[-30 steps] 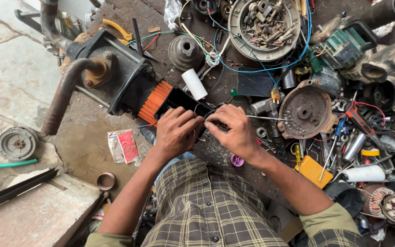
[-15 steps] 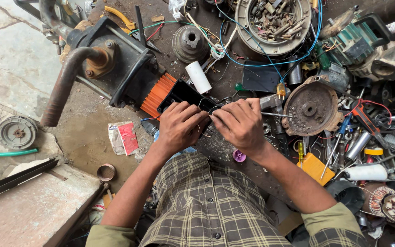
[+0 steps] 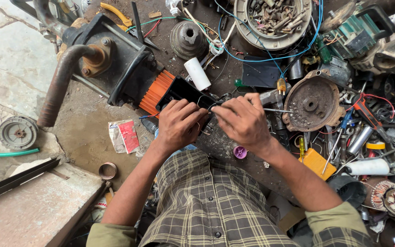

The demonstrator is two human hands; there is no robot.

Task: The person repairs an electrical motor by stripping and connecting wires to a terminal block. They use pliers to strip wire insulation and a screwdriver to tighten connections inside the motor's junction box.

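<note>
Landmark: the orange-finned pump motor (image 3: 154, 91). A black terminal box (image 3: 184, 93) lies against its near end, long axis slanting away toward the motor. The left hand (image 3: 179, 123) rests on the box's near edge, fingers curled over thin wires (image 3: 205, 106). The right hand (image 3: 243, 121), just beside, pinches those wires; a screwdriver shaft (image 3: 277, 110) projects past its fingers, away from the motor. The left hand is nearer the box.

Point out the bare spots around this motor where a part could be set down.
Bare dirt lies below the rusty pipe, between the grey pulley disc and the red-and-white packet. The pale stone slab at upper left is also bare. Right of the right hand, tools and the rusted end cover crowd everything.
</note>
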